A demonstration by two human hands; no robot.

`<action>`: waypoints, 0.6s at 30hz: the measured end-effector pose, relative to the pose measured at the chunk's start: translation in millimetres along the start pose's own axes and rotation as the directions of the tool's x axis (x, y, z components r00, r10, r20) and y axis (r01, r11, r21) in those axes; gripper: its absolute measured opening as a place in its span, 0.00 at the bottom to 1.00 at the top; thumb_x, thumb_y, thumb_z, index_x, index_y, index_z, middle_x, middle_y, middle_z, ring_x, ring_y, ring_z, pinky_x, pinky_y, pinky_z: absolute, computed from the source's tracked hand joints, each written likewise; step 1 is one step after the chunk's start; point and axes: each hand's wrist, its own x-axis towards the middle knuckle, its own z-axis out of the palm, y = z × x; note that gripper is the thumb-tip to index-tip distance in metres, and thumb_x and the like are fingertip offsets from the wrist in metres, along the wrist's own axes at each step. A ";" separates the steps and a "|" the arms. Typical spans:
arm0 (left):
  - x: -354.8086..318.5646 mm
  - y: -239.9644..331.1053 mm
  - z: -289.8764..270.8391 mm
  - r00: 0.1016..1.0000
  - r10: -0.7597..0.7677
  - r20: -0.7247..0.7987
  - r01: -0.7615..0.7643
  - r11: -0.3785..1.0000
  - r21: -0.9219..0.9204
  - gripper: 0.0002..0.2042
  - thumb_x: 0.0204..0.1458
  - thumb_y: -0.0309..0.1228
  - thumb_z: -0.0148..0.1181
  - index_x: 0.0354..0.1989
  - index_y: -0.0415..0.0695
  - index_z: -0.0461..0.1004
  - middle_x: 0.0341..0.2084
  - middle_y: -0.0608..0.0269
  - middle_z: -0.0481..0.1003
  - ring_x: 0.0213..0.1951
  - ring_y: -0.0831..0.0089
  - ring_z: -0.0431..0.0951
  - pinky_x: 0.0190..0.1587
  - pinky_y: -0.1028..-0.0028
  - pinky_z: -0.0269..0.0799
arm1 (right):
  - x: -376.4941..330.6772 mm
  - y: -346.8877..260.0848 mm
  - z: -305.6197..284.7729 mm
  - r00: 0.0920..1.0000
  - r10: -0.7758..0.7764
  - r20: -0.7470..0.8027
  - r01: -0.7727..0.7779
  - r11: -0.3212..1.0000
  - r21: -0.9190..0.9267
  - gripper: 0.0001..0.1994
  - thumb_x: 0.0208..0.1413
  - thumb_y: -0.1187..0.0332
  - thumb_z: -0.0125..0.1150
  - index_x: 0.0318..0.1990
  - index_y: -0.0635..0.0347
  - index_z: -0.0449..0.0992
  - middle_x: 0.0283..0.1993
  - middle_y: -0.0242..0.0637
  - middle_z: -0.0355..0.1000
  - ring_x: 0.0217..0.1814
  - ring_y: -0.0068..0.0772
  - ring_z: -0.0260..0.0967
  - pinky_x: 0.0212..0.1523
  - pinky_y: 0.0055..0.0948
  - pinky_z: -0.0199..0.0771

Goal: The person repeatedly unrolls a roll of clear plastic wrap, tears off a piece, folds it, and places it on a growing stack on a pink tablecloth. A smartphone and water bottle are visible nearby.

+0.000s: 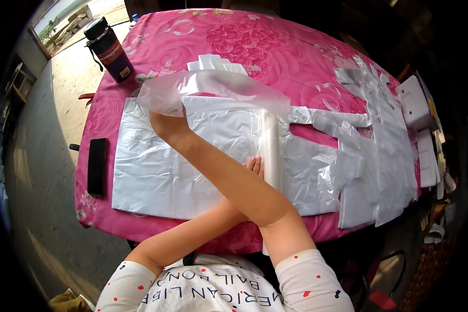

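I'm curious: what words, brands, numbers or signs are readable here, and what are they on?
Shirt: large dark lettering across the front; its wording isn't copied out here.
Dark bottle: print on its label, too small to read.
White plastic sheets: no print that I can make out.
Black phone: no text visible.

The shirt (218,281) is white, with dark blue letters (208,293) printed across its front. Its short sleeves (315,278) carry small red and dark blue marks (307,294).
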 end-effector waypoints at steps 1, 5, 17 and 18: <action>0.6 -0.6 -2.9 0.999 0.009 0.048 -0.012 0.998 0.060 0.29 0.52 0.35 0.41 0.59 0.27 0.54 0.62 0.39 0.53 0.65 0.49 0.52 0.65 0.56 0.44 | -5.5 -11.9 12.9 0.941 0.094 0.324 -0.165 0.966 0.197 0.19 0.55 0.70 0.47 0.53 0.70 0.66 0.52 0.59 0.65 0.56 0.55 0.62 0.54 0.41 0.63; 6.4 5.1 -10.5 0.989 0.061 0.138 -0.084 0.983 0.164 0.29 0.53 0.36 0.41 0.60 0.27 0.53 0.62 0.39 0.52 0.65 0.49 0.51 0.66 0.57 0.43 | -32.8 -20.0 74.5 0.925 0.167 0.342 -0.171 0.985 -0.016 0.31 0.50 0.61 0.55 0.59 0.70 0.59 0.67 0.57 0.47 0.71 0.51 0.40 0.68 0.42 0.40; -8.6 -43.9 -105.0 0.991 0.126 0.038 -0.111 0.956 -0.272 0.21 0.40 0.22 0.55 0.48 0.36 0.68 0.46 0.51 0.69 0.51 0.56 0.68 0.50 0.61 0.68 | -98.3 35.7 -128.9 0.962 -0.151 0.228 0.172 0.983 -0.072 0.40 0.52 0.45 0.55 0.66 0.61 0.51 0.69 0.51 0.45 0.72 0.50 0.38 0.68 0.42 0.41; -10.1 -54.9 -115.9 0.990 0.129 -0.049 -0.138 0.960 -0.242 0.19 0.39 0.20 0.55 0.45 0.37 0.70 0.44 0.54 0.70 0.49 0.58 0.70 0.47 0.64 0.70 | -105.7 43.0 -137.0 0.959 -0.141 0.247 0.159 0.986 -0.053 0.42 0.51 0.44 0.55 0.66 0.62 0.50 0.68 0.52 0.46 0.72 0.51 0.39 0.68 0.42 0.42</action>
